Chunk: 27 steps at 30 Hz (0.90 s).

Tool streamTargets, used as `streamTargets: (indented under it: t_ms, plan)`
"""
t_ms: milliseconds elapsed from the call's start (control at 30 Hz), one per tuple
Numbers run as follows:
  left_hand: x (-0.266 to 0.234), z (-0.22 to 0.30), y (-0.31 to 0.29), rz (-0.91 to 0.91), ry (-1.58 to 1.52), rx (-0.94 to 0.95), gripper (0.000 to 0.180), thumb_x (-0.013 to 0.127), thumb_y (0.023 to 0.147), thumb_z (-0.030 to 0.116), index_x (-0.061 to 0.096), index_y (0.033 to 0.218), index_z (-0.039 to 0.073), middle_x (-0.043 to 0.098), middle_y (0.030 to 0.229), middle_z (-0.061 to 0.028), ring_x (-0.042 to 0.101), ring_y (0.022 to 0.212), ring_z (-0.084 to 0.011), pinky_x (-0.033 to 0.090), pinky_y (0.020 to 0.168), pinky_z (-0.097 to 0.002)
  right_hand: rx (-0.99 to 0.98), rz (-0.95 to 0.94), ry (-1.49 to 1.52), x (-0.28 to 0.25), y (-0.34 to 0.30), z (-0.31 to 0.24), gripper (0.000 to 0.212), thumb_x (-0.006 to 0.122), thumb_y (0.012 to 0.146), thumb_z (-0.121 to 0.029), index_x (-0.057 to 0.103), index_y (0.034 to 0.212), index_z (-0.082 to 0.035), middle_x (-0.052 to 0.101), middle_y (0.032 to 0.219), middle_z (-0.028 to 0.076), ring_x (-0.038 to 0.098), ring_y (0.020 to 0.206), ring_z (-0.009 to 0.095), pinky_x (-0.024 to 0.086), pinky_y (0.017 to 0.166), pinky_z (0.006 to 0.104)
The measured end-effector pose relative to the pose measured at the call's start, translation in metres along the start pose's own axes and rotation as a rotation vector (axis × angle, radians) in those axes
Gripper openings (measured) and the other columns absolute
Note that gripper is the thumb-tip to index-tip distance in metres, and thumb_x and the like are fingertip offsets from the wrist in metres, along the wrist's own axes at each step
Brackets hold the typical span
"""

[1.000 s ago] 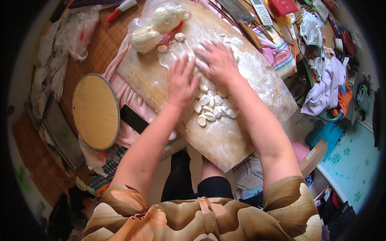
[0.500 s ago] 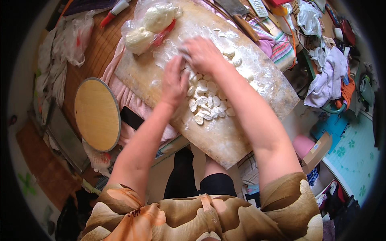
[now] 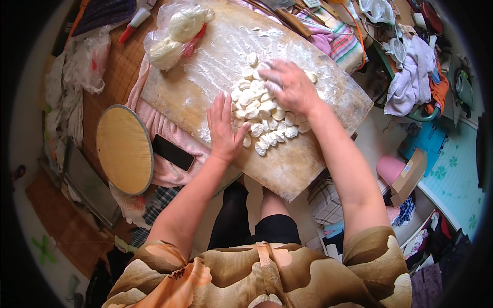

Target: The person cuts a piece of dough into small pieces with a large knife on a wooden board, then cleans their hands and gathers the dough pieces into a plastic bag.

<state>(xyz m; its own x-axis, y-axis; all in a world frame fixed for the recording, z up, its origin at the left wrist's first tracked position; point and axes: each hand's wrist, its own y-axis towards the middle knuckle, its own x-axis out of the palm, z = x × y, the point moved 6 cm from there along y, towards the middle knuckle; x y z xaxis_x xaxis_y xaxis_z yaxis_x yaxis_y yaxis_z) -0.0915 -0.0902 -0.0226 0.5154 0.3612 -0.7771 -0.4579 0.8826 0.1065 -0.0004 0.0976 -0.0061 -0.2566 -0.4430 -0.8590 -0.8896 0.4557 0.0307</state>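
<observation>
A heap of small floured dough pieces point(image 3: 252, 102) lies in the middle of a flour-dusted wooden board point(image 3: 287, 179). My left hand point(image 3: 224, 129) rests flat at the heap's left edge, fingers stretched out and thumb spread, holding nothing. Over the upper right of the heap, my right hand point(image 3: 291, 84) has its fingers spread and touching the dough pieces, with flour on the fingertips. A few pieces lie apart, one just right of that hand. Two larger lumps of dough point(image 3: 185, 25) sit in a clear plastic bag at the board's far left corner.
Left of the board are a round wooden disc point(image 3: 125, 150) and a black phone point(image 3: 173, 152) on a pink towel point(image 3: 159, 123). A wooden-handled cleaver point(image 3: 292, 22) lies along the far edge. A red-handled brush point(image 3: 134, 25) is at the far left. Cloths point(image 3: 413, 77) pile up at right.
Both hands were together at the far side of the heap. The right has moved right and nearer, the left nearer and opened flat. The dough pieces now lie more gathered, with finger streaks in the flour.
</observation>
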Motion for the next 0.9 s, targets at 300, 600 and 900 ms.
streamTargets:
  t_ms: [300,600,900]
  plan:
    - [0.008,0.043,-0.010,0.002,-0.030,-0.129,0.080,0.056,0.093,0.044,0.019,0.153,0.007,0.017,0.158,-0.0223,0.014,0.146,-0.0376,0.011,0.117,-0.0518,0.268,0.236,0.331,-0.055,-0.070,-0.057,0.059,0.068,0.086,-0.034,0.052,0.136,-0.007,0.047,0.141,0.021,0.044,0.132,0.036,0.033,0.111,0.0452]
    - [-0.104,0.185,0.043,-0.002,-1.300,-0.369,0.078,0.024,0.100,0.060,0.011,0.154,0.005,0.008,0.162,-0.0140,0.005,0.149,-0.0262,0.000,0.120,-0.0389,0.541,0.481,1.504,-0.035,-0.073,-0.108,0.060,0.038,0.103,-0.044,0.039,0.145,-0.002,0.041,0.148,0.016,0.035,0.139,0.023,0.029,0.113,0.0353]
    - [-0.066,0.145,0.027,-0.247,-1.127,-0.337,0.073,0.028,0.101,0.056,0.019,0.153,0.005,0.027,0.155,-0.0173,0.024,0.144,-0.0305,0.022,0.117,-0.0446,0.279,0.636,0.743,-0.131,-0.086,-0.181,0.073,0.038,0.096,-0.062,0.045,0.141,-0.005,0.043,0.145,0.022,0.037,0.137,0.031,0.026,0.114,0.0459]
